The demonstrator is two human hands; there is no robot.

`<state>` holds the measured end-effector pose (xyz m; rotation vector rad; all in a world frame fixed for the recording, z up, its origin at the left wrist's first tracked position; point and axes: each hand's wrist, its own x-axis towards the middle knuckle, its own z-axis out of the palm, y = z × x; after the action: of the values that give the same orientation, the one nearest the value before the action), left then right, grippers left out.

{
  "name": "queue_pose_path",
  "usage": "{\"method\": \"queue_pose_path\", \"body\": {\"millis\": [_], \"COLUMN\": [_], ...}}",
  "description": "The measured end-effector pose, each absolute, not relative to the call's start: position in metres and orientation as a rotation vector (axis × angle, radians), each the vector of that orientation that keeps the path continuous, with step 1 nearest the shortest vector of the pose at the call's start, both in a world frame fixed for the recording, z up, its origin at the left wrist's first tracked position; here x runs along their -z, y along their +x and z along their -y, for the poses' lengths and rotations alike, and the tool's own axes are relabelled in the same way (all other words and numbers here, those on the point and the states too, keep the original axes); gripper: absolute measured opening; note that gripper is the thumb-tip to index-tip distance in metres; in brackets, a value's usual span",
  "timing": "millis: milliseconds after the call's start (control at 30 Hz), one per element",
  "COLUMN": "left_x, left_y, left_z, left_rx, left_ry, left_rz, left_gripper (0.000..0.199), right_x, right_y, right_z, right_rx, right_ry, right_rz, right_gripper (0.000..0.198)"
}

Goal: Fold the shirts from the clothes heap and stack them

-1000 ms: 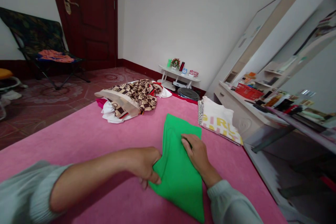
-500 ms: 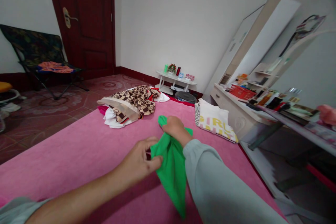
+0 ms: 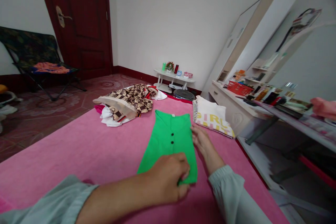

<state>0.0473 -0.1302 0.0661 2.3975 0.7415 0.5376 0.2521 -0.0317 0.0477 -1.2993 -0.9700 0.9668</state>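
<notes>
A green buttoned top (image 3: 168,136) lies flat on the pink bed cover, its V-shaped neckline at the far end and two black buttons down the middle. My left hand (image 3: 168,178) reaches across its near part, with fingers and thumb closed on the near hem by the right corner. Part of the near edge is hidden behind that hand and forearm. Beside the top's right edge is my right hand (image 3: 204,143), its fingers stretched out and touching the fabric near the upper right side.
A heap of clothes with a brown-and-cream checked piece (image 3: 131,101) lies at the bed's far left. A folded white garment with lettering (image 3: 211,113) rests at the far right. Along the right side stands a dressing table (image 3: 236,106) with a red basket (image 3: 238,88).
The green top, bunched and lifted between both hands before, is now spread flat. My left hand has moved nearer and right to the hem; my right hand has shifted to the right edge.
</notes>
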Motion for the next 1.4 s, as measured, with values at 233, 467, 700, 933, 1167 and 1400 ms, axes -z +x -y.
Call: {"method": "queue_pose_path", "body": {"millis": [233, 467, 700, 933, 1167, 1400], "left_x": [-0.038, -0.044, -0.024, -0.03, -0.029, -0.027], "left_y": [0.054, 0.055, 0.049, -0.001, 0.008, 0.024], "left_z": [0.138, 0.091, 0.066, -0.022, -0.091, -0.132], "left_rx": [-0.454, -0.565, -0.794, -1.04, -0.787, -0.644], "left_ry": [2.32, 2.29, 2.216, 1.92, 2.041, 2.01], "left_rz": [-0.612, -0.732, -0.757, -1.341, -1.585, -1.609], "left_gripper": [0.024, 0.015, 0.021, 0.034, 0.029, 0.015], "right_x": [-0.007, -0.005, -0.018, -0.036, -0.037, -0.038], "right_y": [0.27, 0.27, 0.239, 0.174, 0.161, 0.162], "right_z": [0.044, 0.021, 0.045, 0.086, 0.097, 0.097], "right_rx": [-0.99, -0.838, 0.102, -0.453, -0.56, -0.576], "right_ry": [-1.31, -1.396, -1.566, -1.034, -0.903, -0.937], "right_rz": [1.038, 1.249, 1.688, 2.358, 2.637, 2.645], "right_gripper": [0.055, 0.059, 0.044, 0.025, 0.044, 0.045]}}
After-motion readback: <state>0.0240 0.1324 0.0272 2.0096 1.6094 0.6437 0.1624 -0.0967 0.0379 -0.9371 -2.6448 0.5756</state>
